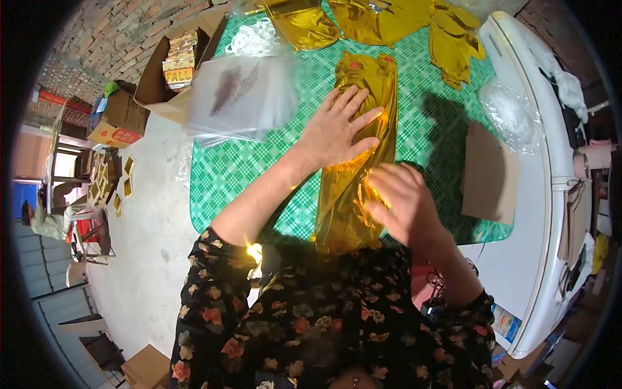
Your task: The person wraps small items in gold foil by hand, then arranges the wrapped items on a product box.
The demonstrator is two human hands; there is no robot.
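A long gold foil piece (343,207) lies lengthwise on the green checked tablecloth (291,201), its near end at the table's front edge. My left hand (340,129) rests flat on its upper part, fingers spread. Lower down, my right hand (402,201) is at the foil's right side, its fingers curled and blurred by motion; whether they pinch the foil is not clear. Beyond the foil's far end lie more gold foil pieces (376,19). Left of my left hand is a stack of clear plastic sleeves (243,97).
White strings (256,39) lie behind the sleeves. At the right are a cardboard sheet (489,175), a clear plastic bag (512,117) and a white appliance (538,259). Cardboard boxes (120,117) stand at the left, where a person (48,220) is further off.
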